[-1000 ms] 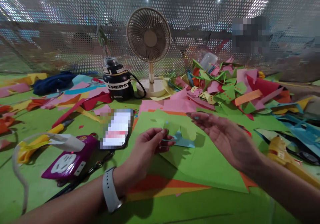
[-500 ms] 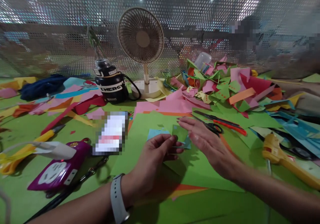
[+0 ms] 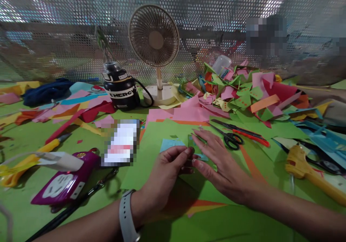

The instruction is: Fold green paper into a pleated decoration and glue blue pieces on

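Observation:
My left hand (image 3: 173, 164), with a pale watch strap at the wrist, pinches a small green piece of paper (image 3: 190, 141) between thumb and fingers. Most of that piece is covered by my hands. Fingers apart, my right hand (image 3: 216, 159) lies over its right side, close to my left fingertips. A light blue paper piece (image 3: 171, 144) is just behind my left hand. Beneath both hands spreads a large green paper sheet (image 3: 151, 170). Black-handled scissors (image 3: 232, 140) lie beyond my right hand.
A red-handled tool (image 3: 254, 137) lies beside the scissors, and a yellow glue gun (image 3: 300, 162) is at right. To the left are a phone (image 3: 121, 143), a purple device (image 3: 67, 180) and a yellow cutter (image 3: 48, 146). Behind stand a bottle (image 3: 121, 94), a fan (image 3: 156, 40) and heaped paper scraps (image 3: 238, 90).
My right hand has shifted slightly down and left, closer to my left fingertips, and its fingers have spread more. The left hand keeps its pinch. The camera view has moved slightly.

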Action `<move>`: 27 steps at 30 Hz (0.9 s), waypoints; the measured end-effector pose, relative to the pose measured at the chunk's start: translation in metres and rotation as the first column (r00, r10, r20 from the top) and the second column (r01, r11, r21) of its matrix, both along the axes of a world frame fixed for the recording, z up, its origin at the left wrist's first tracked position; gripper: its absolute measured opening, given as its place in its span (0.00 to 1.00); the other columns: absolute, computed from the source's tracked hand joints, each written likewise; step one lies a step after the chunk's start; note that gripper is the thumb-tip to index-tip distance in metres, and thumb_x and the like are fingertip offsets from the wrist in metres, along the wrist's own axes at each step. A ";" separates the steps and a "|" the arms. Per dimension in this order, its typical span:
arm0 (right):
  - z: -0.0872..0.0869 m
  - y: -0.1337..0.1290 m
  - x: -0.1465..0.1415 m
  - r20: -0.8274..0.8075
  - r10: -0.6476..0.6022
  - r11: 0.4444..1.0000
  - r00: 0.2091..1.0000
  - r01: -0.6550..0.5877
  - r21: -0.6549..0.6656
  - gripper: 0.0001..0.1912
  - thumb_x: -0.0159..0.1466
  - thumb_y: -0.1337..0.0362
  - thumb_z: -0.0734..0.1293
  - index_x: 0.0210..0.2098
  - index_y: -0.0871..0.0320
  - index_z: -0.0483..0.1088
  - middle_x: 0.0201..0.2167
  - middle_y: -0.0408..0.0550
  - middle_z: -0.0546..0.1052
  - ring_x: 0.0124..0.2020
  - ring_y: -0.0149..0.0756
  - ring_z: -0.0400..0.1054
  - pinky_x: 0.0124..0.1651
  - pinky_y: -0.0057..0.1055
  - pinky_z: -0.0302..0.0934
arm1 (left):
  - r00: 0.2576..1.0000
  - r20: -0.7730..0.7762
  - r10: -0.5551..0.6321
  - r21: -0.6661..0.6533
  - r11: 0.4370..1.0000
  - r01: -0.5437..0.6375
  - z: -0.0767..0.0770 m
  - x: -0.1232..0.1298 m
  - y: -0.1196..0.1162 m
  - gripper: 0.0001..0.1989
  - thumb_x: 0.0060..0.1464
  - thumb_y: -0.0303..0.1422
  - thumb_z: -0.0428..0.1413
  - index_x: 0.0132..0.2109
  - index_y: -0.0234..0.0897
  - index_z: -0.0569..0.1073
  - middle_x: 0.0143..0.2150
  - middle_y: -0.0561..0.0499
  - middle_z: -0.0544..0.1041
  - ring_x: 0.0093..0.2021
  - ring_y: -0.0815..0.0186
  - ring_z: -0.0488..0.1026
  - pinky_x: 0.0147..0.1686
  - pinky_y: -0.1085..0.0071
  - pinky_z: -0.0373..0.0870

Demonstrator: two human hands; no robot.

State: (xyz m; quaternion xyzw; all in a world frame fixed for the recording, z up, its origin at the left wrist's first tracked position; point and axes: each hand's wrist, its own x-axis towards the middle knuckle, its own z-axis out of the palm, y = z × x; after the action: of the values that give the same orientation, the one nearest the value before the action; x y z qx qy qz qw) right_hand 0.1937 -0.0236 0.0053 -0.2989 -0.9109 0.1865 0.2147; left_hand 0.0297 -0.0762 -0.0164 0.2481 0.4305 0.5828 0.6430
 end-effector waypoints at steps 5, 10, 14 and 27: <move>-0.001 -0.003 -0.001 0.016 0.011 0.998 1.000 -0.012 0.062 0.31 0.70 0.50 0.55 0.65 0.64 0.59 0.67 0.64 0.60 0.69 0.51 0.48 0.67 0.57 0.48 | 1.000 0.007 -0.012 0.003 1.000 0.012 0.002 0.000 -0.001 0.10 0.47 0.37 0.68 0.33 0.36 0.79 0.31 0.52 0.79 0.30 0.71 0.73 0.32 0.76 0.69; -0.001 0.007 0.003 -0.121 -0.062 0.995 0.991 0.070 0.067 0.25 0.69 0.60 0.58 0.63 0.63 0.63 0.64 0.61 0.64 0.68 0.47 0.52 0.67 0.53 0.50 | 0.999 -0.034 -0.026 -0.008 1.000 0.026 0.001 -0.001 -0.001 0.11 0.48 0.38 0.67 0.34 0.36 0.77 0.30 0.51 0.80 0.29 0.70 0.76 0.30 0.76 0.69; 0.000 0.018 0.005 -0.169 -0.163 0.977 0.972 0.135 -0.164 0.24 0.65 0.62 0.62 0.59 0.62 0.67 0.59 0.58 0.71 0.62 0.46 0.62 0.64 0.49 0.57 | 0.994 -0.108 -0.035 0.007 0.999 0.036 0.000 -0.001 0.000 0.12 0.49 0.39 0.66 0.35 0.36 0.76 0.30 0.52 0.80 0.30 0.69 0.76 0.30 0.76 0.70; 0.018 0.025 0.006 -0.130 -0.244 0.784 0.961 0.117 -0.610 0.25 0.59 0.64 0.67 0.57 0.58 0.70 0.47 0.52 0.78 0.45 0.41 0.73 0.51 0.41 0.66 | 0.970 -0.228 -0.077 0.055 0.994 0.092 -0.005 -0.001 -0.002 0.12 0.51 0.40 0.64 0.35 0.37 0.75 0.30 0.53 0.76 0.32 0.69 0.73 0.29 0.75 0.70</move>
State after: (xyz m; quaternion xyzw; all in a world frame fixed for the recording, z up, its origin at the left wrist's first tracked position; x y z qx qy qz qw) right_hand 0.2002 0.0010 0.0236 -0.4169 -0.7463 0.4710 0.2179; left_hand 0.0287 -0.0779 -0.0210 0.3517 0.4707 0.5365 0.6058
